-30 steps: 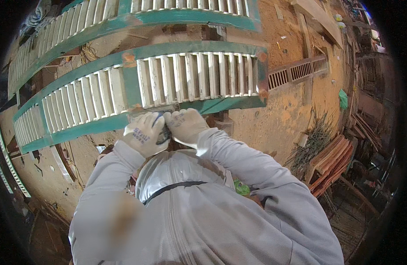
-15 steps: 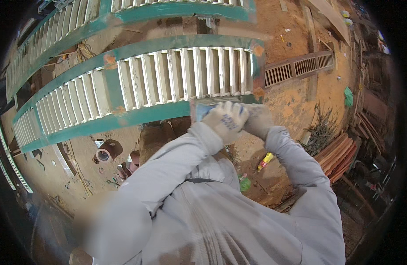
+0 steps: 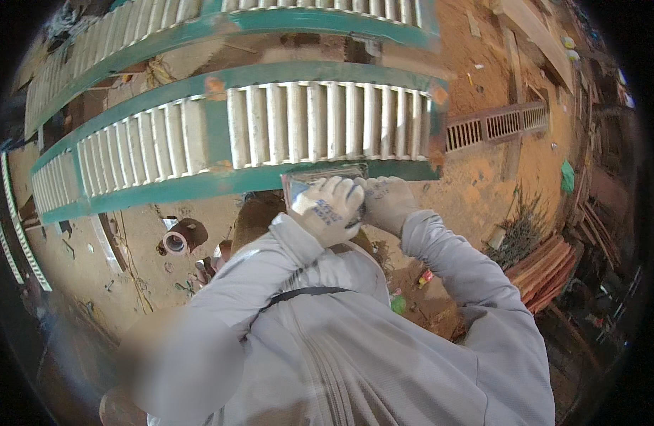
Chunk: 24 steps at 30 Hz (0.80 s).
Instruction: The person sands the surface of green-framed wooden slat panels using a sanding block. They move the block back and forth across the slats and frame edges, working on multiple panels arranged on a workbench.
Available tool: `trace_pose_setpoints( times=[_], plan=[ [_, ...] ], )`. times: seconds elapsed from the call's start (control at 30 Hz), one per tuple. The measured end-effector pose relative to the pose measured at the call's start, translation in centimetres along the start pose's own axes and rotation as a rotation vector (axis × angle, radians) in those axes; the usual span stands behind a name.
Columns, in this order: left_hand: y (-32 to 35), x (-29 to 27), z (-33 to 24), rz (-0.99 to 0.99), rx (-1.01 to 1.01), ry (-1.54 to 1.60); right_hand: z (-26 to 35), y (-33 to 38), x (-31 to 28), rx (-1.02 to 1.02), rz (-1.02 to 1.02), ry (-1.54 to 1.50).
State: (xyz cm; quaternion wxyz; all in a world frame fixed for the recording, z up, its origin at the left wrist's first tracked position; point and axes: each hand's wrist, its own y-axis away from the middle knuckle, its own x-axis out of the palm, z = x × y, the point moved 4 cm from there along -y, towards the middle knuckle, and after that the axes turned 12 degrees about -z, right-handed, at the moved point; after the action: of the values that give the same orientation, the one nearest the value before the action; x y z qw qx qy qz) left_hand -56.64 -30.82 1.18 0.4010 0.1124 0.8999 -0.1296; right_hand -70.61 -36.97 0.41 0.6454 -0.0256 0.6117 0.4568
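Observation:
A long shutter-like panel with white slats and a green frame lies across in front of me. On its near green rail rests a flat, rectangular tool, perhaps a sander, with a blue patch on it; my hands hide most of its body. My left hand, in a whitish glove with blue print, is closed over the tool. Close beside it my right hand, gloved alike, is closed at the tool's right end. Orange-brown patches mark the frame's joints.
A second slatted panel lies beyond. At the right are a brown slatted frame, a brush pile and stacked reddish boards. On the sandy ground sit a roll and a red-and-yellow wrapper.
Both hands have slid left along the near rail with the tool, away from the panel's right end. The whole view has shifted, so the panels sit farther right in it.

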Motion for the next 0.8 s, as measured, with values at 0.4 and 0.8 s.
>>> trace_pose_setpoints(
  times=[0.4,0.8],
  plan=[
    [10.5,-9.3,6.1,-0.275,-0.026,-0.187,14.3,-3.3,9.7,-0.096,-0.099,-0.675],
    [11.4,-10.9,9.0,-0.406,-0.025,0.050,18.9,-3.2,12.8,0.086,-0.262,-0.831]
  ],
)
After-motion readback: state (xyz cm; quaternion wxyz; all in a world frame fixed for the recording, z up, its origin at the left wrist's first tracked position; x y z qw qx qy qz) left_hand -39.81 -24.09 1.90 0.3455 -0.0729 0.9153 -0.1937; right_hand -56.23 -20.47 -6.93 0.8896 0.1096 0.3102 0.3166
